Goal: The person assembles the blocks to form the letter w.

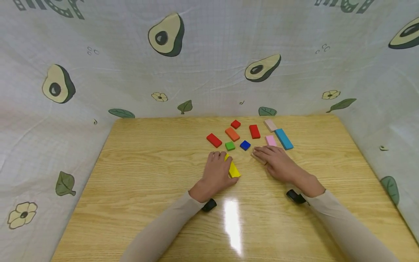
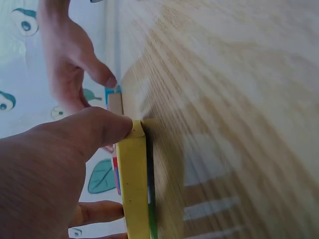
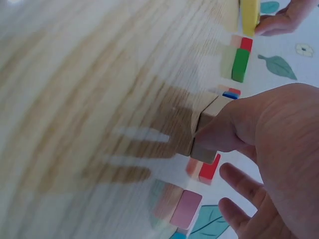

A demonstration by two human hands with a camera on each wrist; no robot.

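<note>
On the desk [image 1: 147, 174], the left hand [image 1: 216, 170] pinches a yellow block [image 1: 234, 170], the right hand [image 1: 279, 164] a tan block [image 3: 213, 109]. A forward slip could knock the nearby green block [image 1: 230, 146] askew.

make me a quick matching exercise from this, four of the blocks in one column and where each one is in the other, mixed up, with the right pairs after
Blocks
1. yellow block
2. natural wood block
3. light blue block
4. green block

Places
A. farthest right of all the blocks in the head view
B. just left of the dark blue block in the head view
C. against the thumb of the right grip
D. held in the left grip

Right pairs: 1-D, 2-C, 3-A, 4-B
</note>
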